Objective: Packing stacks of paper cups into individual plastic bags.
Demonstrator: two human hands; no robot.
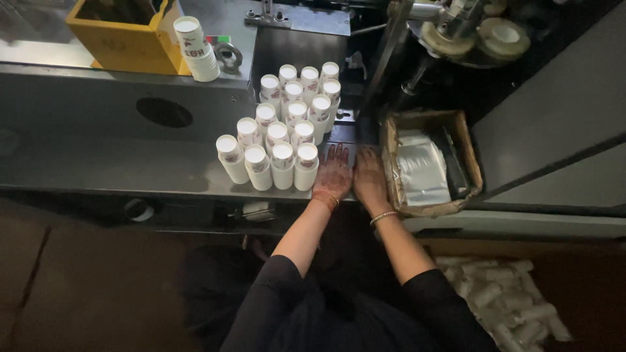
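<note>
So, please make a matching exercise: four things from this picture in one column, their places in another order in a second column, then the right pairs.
Things:
1. left hand
2. right hand
3. yellow bin
4. cardboard box

Places:
A. far left, on the machine top
B. flat on the surface, beside the paper cup stacks
C. right of both hands, holding clear bags
D. flat, next to the box

Pairs: 1-B, 2-D, 3-A, 4-C

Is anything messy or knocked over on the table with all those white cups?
Nothing is spilled. The cup stacks stand upright in rows beside the left hand. Only one stack, near the yellow bin, leans sideways.
</note>
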